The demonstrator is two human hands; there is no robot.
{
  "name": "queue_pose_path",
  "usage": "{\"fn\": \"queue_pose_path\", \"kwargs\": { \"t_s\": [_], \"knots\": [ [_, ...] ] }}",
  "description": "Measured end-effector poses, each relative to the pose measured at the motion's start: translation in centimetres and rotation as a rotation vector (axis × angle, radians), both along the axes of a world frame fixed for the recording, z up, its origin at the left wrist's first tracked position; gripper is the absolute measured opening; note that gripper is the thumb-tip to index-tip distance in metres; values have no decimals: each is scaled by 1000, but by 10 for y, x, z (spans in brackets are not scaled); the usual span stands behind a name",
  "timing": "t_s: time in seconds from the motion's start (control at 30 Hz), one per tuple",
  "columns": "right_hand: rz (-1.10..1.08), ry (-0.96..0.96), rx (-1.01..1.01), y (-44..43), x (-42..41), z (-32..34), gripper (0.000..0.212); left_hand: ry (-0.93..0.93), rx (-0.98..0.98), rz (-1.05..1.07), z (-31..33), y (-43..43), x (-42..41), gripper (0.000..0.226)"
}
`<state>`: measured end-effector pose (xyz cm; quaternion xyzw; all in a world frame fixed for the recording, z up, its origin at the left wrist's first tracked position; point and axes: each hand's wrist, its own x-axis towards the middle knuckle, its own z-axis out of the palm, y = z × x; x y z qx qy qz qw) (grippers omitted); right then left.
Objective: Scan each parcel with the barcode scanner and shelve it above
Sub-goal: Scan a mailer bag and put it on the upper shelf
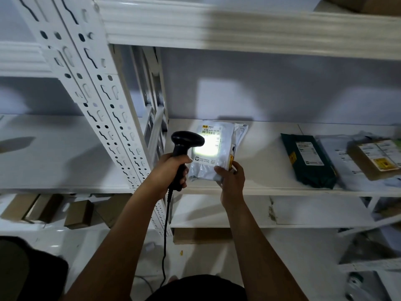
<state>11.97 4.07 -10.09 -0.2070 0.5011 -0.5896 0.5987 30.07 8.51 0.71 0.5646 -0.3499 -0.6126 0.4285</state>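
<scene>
A grey plastic parcel (213,149) with a white barcode label lies at the left end of the white shelf board (267,153). My right hand (231,178) grips its near right corner, thumb on top. My left hand (171,173) holds the handle of a black corded barcode scanner (187,141). The scanner's head hangs just left of the parcel and throws a bright patch of light onto the label.
A dark green parcel (308,160), a white mailer (338,157) and a brown box (375,158) lie further right on the same shelf. White perforated uprights (102,94) stand to the left. An upper shelf beam (238,29) runs overhead. Cardboard boxes (43,208) sit on the floor below.
</scene>
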Motion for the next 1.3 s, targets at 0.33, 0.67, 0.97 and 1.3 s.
{"fn": "queue_pose_path", "kwargs": {
  "t_s": [0.33,0.67,0.97,1.3],
  "knots": [
    [39,17,-43,4,1,4,66,-4,7,14,-1,0,-1,8],
    [48,12,-74,1,-1,-2,62,-19,22,24,-5,-1,-3,8],
    [42,47,-66,0,-3,-6,62,-29,28,18,-6,-4,-4,10],
    [-81,175,53,-2,-9,-22,62,-35,38,-8,-6,-6,-2,11]
  ]
}}
